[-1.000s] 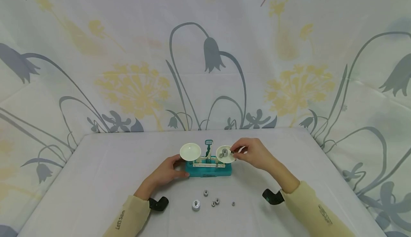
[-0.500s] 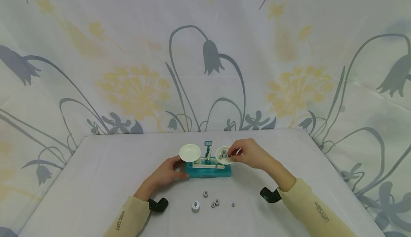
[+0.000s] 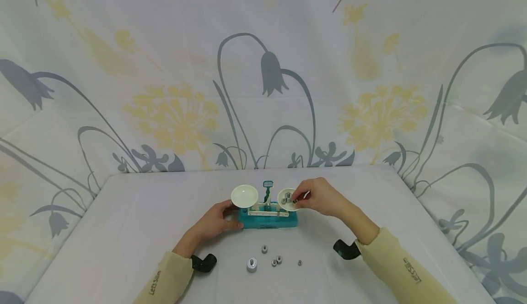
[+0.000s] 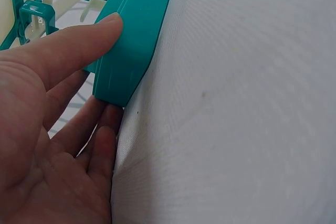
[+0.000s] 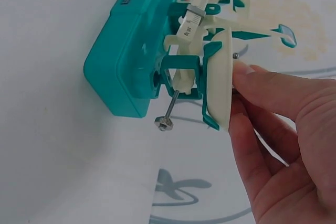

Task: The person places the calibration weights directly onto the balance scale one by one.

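A teal balance scale (image 3: 267, 221) with two cream pans stands mid-table. My left hand (image 3: 214, 221) grips the left end of its base (image 4: 139, 30), thumb on the front face and fingers behind. Over the right pan (image 3: 282, 204), my right hand (image 3: 319, 197) pinches a small metal weight (image 3: 294, 201), mostly hidden by the fingers. Other metal weights (image 3: 288, 196) stand in that pan. Nothing lies in the left pan (image 3: 244, 196). From the right wrist view, thumb and fingertips are right at the edge of the right pan (image 5: 219, 80), which hides most of its contents.
In front of the scale, several loose weights lie on the white tablecloth: a large one (image 3: 252, 265), a medium one (image 3: 264, 249), a close pair (image 3: 279, 259) and a tiny one (image 3: 299, 263). A flower-patterned curtain (image 3: 185, 75) hangs behind the table.
My right hand has moved slightly left, bringing the pinched weight from the right pan's rim to further inside it. The left hand keeps its grip on the base.
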`<state>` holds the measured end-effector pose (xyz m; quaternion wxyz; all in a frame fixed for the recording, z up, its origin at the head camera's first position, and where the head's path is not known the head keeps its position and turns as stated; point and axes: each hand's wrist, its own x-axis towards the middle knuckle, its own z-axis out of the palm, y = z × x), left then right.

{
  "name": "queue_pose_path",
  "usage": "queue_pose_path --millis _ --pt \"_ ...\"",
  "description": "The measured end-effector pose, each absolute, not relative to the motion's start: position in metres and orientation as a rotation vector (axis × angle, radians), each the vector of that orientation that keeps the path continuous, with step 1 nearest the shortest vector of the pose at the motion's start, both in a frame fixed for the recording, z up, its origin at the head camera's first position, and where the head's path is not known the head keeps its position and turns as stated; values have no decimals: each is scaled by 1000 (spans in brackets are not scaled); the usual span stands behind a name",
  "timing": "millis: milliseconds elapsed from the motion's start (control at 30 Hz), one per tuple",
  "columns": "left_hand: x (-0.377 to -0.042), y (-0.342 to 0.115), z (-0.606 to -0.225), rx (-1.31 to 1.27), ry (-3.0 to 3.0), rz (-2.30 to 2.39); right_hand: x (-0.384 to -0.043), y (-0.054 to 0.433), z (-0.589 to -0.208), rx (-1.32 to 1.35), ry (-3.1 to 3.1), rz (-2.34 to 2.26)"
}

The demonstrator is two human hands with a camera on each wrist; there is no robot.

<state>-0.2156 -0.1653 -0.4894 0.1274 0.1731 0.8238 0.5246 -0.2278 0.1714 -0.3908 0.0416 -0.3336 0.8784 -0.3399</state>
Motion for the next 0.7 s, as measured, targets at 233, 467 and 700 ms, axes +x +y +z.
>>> queue_pose_path --millis 233,467,700 --pt "-216 -164 -489 491 2403 1524 -228 172 -391 -1019 2691 -1046" --pt "-216 -164 -488 487 2391 1538 -227 172 -391 -1005 2684 -1060" --pt "-216 -164 -488 500 2377 1543 -225 173 -391 -973 2666 -1089"
